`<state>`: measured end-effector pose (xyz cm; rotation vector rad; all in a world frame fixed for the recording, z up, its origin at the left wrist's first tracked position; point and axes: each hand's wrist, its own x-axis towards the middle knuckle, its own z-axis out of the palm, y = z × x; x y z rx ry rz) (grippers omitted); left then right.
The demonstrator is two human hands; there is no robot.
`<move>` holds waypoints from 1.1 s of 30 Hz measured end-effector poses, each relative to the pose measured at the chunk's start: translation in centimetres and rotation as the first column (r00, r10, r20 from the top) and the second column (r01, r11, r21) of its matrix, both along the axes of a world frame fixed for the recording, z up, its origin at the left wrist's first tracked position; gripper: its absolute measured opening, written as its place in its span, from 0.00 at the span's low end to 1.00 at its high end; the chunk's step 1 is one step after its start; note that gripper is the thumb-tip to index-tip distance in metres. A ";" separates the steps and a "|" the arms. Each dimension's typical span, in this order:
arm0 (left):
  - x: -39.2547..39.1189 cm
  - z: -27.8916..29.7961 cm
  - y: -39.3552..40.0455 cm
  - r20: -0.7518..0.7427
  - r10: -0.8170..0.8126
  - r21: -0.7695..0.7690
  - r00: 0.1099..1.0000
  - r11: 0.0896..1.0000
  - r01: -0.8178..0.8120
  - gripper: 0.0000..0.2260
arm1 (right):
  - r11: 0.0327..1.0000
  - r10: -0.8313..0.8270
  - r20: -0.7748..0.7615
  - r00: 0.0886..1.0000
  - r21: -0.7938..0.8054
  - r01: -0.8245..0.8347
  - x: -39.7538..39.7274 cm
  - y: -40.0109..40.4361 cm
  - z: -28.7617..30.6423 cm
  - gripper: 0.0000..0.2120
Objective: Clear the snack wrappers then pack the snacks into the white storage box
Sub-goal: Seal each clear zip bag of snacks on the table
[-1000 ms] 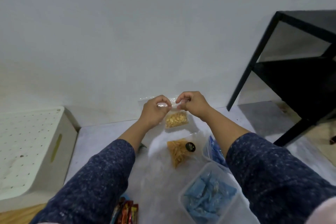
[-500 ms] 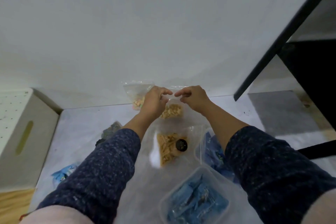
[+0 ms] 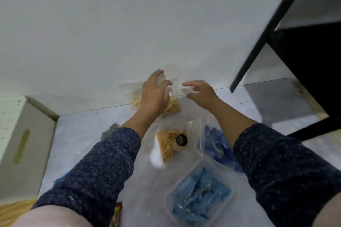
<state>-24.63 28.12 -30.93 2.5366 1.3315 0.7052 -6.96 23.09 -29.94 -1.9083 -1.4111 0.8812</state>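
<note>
Both hands [image 3: 177,94] outstretched, fingers spread.

The pinch on the top edge of the clear peanut bag [image 3: 170,104] has been released by both hands. The left hand [image 3: 154,96] is now spread with fingers loose over the bag; the right hand [image 3: 200,93] has been drawn off to the right, fingers loosely curled, nothing held. The bag has been left propped against the wall.
</note>
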 end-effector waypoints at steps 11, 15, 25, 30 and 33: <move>4.3 -1.7 -6.3 -0.054 -0.426 -0.654 0.903 0.698 0.291 0.26 | 0.919 -0.395 -0.215 0.893 -0.088 0.385 -2.1 -13.7 -1.6 0.13; 3.3 -1.8 -8.3 -0.040 -0.488 -0.586 0.872 0.718 0.376 0.19 | 0.922 -0.384 -0.218 0.897 -0.136 0.361 -4.2 -16.1 -2.5 0.11; -3.8 1.4 -8.6 0.041 -0.278 -0.555 0.960 0.792 0.254 0.11 | 0.915 -0.397 -0.215 0.893 -0.173 0.365 -10.5 -16.2 -1.0 0.07; -8.2 4.5 -8.0 0.221 -0.065 -0.511 0.973 0.842 0.172 0.08 | 0.905 -0.410 -0.356 0.840 -0.044 0.423 -13.0 -14.6 2.9 0.03; -10.4 6.5 -7.7 0.399 0.131 -0.552 0.907 0.825 0.123 0.07 | 0.896 -0.388 -0.463 0.797 0.013 0.444 -14.1 -13.5 5.3 0.05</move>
